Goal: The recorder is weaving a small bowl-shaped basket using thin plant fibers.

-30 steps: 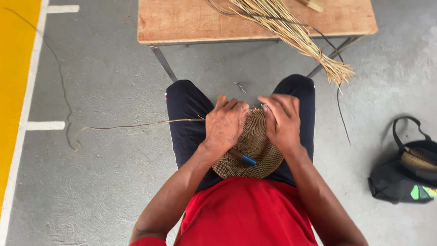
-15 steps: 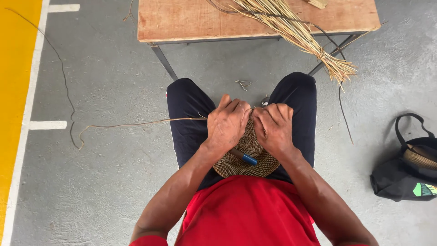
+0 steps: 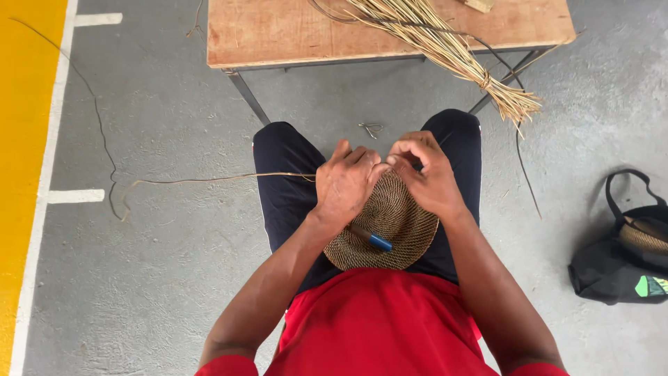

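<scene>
A round coiled woven disc (image 3: 393, 226) of brown fibre rests on my lap, over dark trousers. My left hand (image 3: 346, 182) grips its upper left edge, and a tool with a blue handle (image 3: 372, 240) sticks out below that hand across the disc. My right hand (image 3: 426, 173) pinches the disc's top rim with fingertips closed. A long thin fibre strand (image 3: 209, 179) runs from my left hand out to the left and curls on the floor.
A low wooden table (image 3: 278, 31) stands ahead, with a bundle of pale straw (image 3: 452, 49) hanging off its right front edge. A black bag (image 3: 626, 251) sits on the grey floor at right. A yellow strip (image 3: 24, 139) borders the left.
Both hands have stayed at the disc's top rim, drawing closer together. The long strand to the left has shifted slightly.
</scene>
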